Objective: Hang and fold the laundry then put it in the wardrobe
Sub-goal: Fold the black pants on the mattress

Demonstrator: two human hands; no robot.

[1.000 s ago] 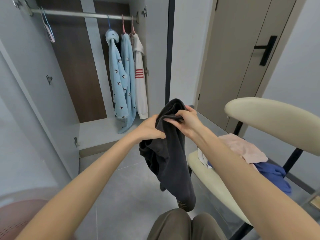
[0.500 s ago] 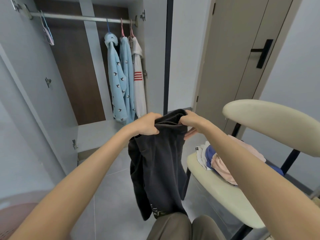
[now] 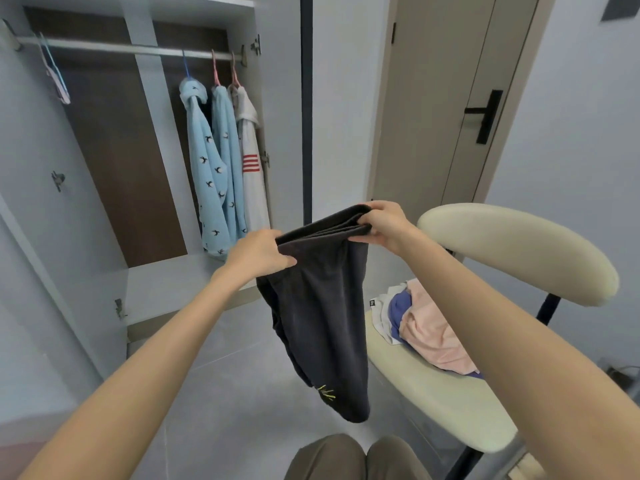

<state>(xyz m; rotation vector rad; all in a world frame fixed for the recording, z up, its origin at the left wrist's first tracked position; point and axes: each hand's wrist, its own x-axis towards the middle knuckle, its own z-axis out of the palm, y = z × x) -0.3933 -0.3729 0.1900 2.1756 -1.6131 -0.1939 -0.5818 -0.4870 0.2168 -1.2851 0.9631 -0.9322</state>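
Left hand [image 3: 258, 252] and right hand [image 3: 382, 221] each grip the top edge of dark shorts [image 3: 322, 313], apparently the waistband; legs hang beside chair [image 3: 436, 403].

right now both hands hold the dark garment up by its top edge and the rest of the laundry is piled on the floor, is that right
Not quite. The head view shows the laundry pile lying on the cream chair seat, not on the floor. The rest holds: the left hand and right hand both grip the dark garment by its top edge.
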